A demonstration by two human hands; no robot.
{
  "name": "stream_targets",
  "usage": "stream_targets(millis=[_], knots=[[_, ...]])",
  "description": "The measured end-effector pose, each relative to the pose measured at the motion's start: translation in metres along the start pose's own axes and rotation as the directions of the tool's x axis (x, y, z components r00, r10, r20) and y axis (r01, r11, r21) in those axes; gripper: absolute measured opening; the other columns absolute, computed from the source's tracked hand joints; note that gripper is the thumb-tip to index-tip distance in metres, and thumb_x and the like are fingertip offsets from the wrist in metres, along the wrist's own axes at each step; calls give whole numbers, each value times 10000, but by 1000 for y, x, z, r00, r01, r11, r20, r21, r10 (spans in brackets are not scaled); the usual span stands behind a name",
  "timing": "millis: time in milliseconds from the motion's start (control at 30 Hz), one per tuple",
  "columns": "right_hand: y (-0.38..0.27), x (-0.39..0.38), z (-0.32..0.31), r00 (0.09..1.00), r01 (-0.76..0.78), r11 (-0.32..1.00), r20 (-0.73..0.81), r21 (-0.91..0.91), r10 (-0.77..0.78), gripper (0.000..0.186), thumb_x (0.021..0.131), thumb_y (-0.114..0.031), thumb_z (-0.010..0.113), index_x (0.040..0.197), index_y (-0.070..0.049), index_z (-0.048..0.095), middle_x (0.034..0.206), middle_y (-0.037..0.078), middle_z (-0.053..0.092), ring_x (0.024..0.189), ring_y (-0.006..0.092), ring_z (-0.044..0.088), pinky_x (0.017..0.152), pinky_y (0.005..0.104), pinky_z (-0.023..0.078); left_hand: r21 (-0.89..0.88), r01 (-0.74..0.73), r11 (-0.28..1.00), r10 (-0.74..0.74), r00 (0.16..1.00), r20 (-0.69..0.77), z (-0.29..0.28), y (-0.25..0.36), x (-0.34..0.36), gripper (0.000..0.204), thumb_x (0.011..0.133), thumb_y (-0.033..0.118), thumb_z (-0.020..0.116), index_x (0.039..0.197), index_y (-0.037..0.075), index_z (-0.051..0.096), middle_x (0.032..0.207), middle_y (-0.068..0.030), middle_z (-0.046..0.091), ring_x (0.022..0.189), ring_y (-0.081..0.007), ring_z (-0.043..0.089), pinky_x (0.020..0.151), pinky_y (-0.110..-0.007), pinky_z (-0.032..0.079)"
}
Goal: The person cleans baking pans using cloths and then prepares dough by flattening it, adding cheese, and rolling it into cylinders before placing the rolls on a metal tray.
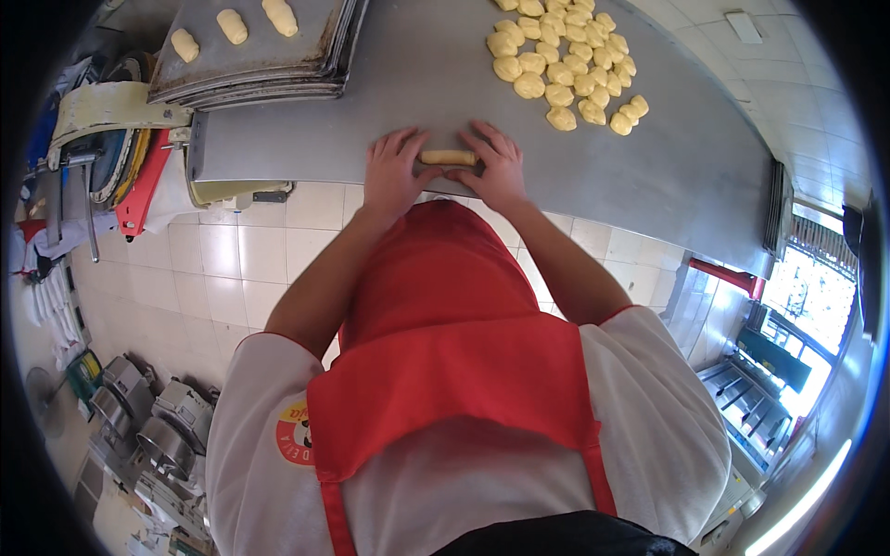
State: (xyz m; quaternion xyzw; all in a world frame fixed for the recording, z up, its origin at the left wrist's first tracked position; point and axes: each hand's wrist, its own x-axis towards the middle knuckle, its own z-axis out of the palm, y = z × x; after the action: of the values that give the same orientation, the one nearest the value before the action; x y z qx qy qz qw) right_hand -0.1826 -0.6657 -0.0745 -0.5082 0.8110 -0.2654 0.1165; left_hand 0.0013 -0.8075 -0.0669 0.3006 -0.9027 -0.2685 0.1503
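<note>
A short, pale yellow dough roll lies crosswise on the metal worktable, close to its near edge. My left hand rests at the roll's left end, and my right hand is at its right end. Both hands are open, fingers spread and pointing away from me over the table. The thumbs reach inward along the near side of the roll, their tips almost meeting. Parts of the roll's ends are hidden by the fingers. Farther off to the right sits a large group of yellow dough pieces, set close together.
At the far left, stacked dark baking trays carry 3 visible shaped dough pieces. The grey worktable runs off to the right. Left of it stands equipment with a red panel. Metal mixing bowls are at lower left, above a tiled floor.
</note>
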Motion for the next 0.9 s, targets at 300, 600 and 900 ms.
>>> stream_targets(millis=[300, 600, 900], knots=[[-21, -27, 24, 891, -372, 871, -142, 320, 432, 477, 888, -327, 849, 1296, -161, 666, 1053, 5, 753, 1075, 250, 696, 1011, 437, 402, -328, 230, 916, -274, 957, -94, 22, 16, -12, 509, 879, 162, 863, 1337, 35, 680, 996, -113, 799, 1023, -305, 717, 886, -412, 579], [6, -4, -10, 978, 194, 959, 34, 208, -205, 538, 868, -94, 767, 1389, -137, 637, 1355, 179, 661, 1264, 398, 605, 1084, 519, 488, -219, -140, 966, 149, 988, 29, 9, -1, 0, 636, 785, 40, 834, 1391, 86, 645, 1386, -179, 661, 1213, -393, 645, 1060, -472, 533], [-216, 162, -102, 738, 653, 696, -457, 299, -496, 482, 897, 20, 785, 1362, -40, 676, 1179, 135, 724, 949, 279, 678, 782, 362, 560, -331, -516, 790, 325, 811, -487, -313, 13, 89, 763, 778, 89, 822, 1500, 76, 577, 1458, -114, 657, 1380, -299, 583, 1154, -434, 437]])
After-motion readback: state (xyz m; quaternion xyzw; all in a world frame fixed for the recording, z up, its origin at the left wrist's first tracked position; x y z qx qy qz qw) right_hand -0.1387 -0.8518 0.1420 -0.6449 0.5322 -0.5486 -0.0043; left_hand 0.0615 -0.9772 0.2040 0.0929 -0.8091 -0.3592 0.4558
